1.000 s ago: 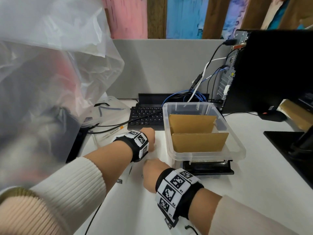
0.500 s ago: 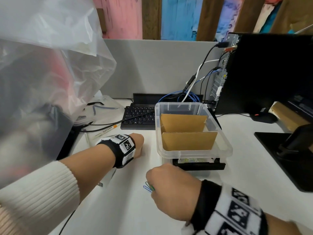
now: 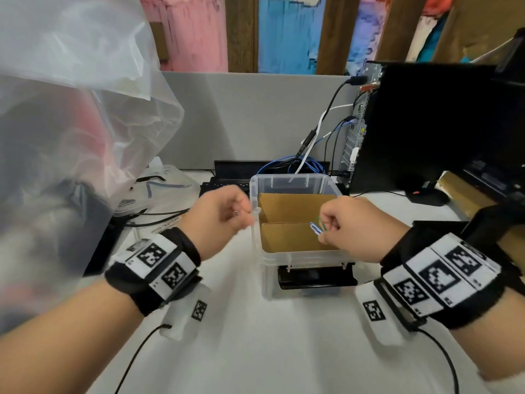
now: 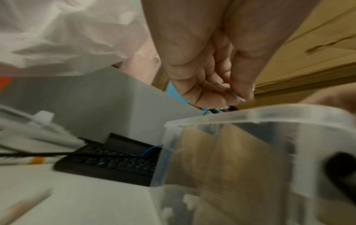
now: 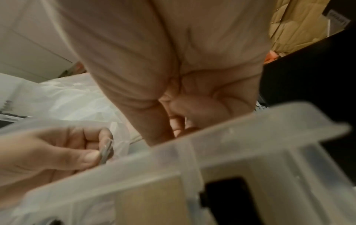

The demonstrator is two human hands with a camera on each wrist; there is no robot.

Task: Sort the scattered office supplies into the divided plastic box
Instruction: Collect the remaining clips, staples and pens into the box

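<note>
Pinching paper clips (image 3: 317,226) in right hand (image 3: 353,227)

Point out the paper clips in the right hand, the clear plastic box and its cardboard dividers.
paper clips (image 3: 317,226), head view: on the blue clip's loop, beside the green one.
clear plastic box (image 3: 289,177), head view: on the far rim.
cardboard dividers (image 3: 287,237), head view: on the near divider's face.

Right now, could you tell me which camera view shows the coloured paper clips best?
The head view: the right hand pinches the paper clips, blue and green, above the box. The wrist views do not show them.
</note>
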